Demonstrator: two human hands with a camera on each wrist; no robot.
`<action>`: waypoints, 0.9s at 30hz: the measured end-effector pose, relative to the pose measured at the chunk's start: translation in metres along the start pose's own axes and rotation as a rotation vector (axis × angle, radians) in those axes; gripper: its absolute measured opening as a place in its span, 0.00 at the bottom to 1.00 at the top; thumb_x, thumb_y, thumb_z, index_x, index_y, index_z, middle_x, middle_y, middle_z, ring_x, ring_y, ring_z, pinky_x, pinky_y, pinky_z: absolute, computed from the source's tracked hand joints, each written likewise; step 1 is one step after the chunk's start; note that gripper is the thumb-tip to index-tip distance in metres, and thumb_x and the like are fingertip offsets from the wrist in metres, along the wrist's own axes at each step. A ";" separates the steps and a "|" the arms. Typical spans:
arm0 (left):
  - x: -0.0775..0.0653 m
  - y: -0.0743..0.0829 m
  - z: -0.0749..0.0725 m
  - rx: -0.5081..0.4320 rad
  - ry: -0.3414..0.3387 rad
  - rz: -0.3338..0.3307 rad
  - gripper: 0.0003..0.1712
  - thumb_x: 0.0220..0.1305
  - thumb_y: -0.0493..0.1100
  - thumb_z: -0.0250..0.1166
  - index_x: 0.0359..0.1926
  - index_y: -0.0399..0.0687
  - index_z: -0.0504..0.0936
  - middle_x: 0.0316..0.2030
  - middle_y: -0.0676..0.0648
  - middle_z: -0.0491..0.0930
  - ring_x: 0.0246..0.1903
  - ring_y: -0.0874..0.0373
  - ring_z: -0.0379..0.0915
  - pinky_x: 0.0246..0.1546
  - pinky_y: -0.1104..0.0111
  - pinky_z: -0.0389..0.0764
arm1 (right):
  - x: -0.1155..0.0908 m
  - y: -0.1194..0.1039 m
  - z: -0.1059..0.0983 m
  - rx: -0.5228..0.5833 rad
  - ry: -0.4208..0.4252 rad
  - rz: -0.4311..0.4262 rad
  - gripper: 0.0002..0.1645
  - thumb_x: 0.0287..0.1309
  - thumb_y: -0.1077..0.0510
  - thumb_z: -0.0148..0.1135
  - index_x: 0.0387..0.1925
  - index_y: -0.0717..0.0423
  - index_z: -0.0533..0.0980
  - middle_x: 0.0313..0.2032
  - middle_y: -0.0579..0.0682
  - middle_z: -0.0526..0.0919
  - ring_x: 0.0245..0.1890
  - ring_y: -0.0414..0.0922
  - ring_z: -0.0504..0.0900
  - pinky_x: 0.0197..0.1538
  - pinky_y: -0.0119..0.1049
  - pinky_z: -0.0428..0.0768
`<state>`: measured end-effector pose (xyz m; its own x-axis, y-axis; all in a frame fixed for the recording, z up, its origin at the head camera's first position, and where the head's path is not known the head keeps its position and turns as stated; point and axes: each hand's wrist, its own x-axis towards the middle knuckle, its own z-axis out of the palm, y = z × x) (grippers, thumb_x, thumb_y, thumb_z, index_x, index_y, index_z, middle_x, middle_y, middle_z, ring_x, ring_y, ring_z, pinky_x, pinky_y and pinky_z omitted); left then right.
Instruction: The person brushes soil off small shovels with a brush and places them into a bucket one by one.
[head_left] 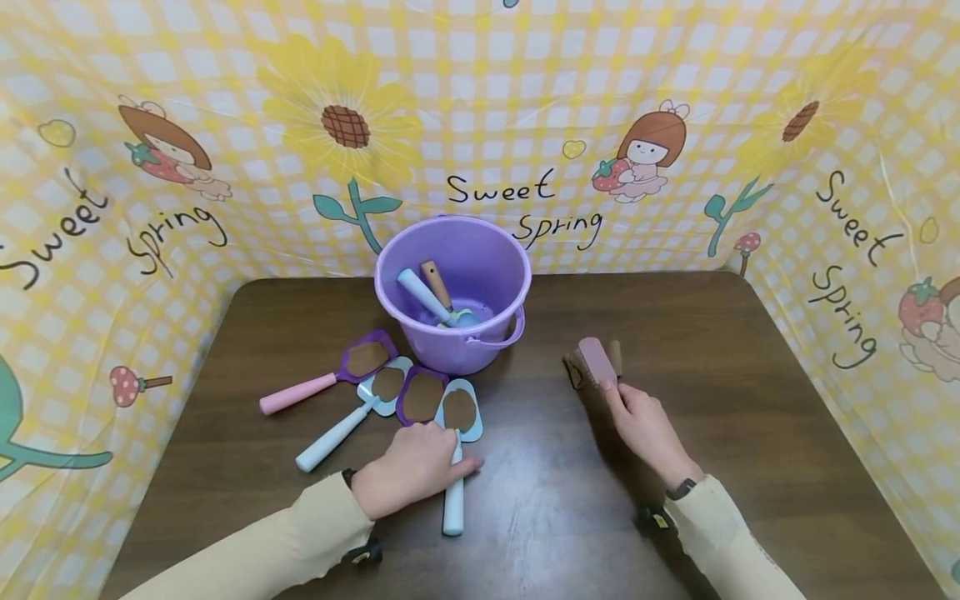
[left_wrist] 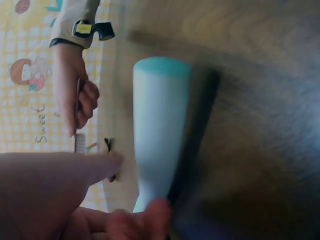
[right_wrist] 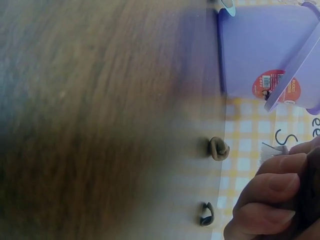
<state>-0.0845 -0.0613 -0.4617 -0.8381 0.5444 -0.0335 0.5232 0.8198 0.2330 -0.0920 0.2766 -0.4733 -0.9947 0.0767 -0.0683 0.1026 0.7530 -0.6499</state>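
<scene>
- The fingers (left_wrist: 150,220) of the left hand (head_left: 412,471) are curled about the neck of a light blue scoop (head_left: 453,504), with the thumb lying straight out across its handle.
- The right hand (head_left: 648,421) is closed around a pink brush (head_left: 597,362), thumb along it, the head pointing away from the person.
- Two small brown curled pieces (right_wrist: 219,149) rest on the table by the brush, one to either side in the head view.
- Beyond the left hand, a purple scoop head (head_left: 422,396) lies just beside the held scoop; its handle cannot be seen.
- Further left lie a second light blue scoop (head_left: 333,437) and a pink-handled scoop (head_left: 300,393); these heads crowd the space before the bucket (head_left: 453,354).
- The purple bucket stands upright, its handle hanging front right, with blue and wooden handles (head_left: 435,283) leaning inside.
- Behind the brown table (head_left: 525,550) hangs a yellow checked cloth (head_left: 480,100).
</scene>
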 end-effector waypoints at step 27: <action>-0.001 0.006 0.001 -0.068 -0.035 -0.037 0.26 0.56 0.41 0.70 0.12 0.52 0.62 0.14 0.54 0.59 0.14 0.59 0.62 0.14 0.57 0.70 | -0.001 0.004 0.004 -0.011 -0.016 -0.059 0.31 0.80 0.39 0.47 0.24 0.55 0.70 0.19 0.47 0.65 0.20 0.45 0.67 0.28 0.39 0.66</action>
<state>-0.0808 -0.0568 -0.4610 -0.8502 0.5208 -0.0775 0.4791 0.8262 0.2963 -0.0905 0.2773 -0.4792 -0.9989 0.0218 -0.0425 0.0440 0.7632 -0.6446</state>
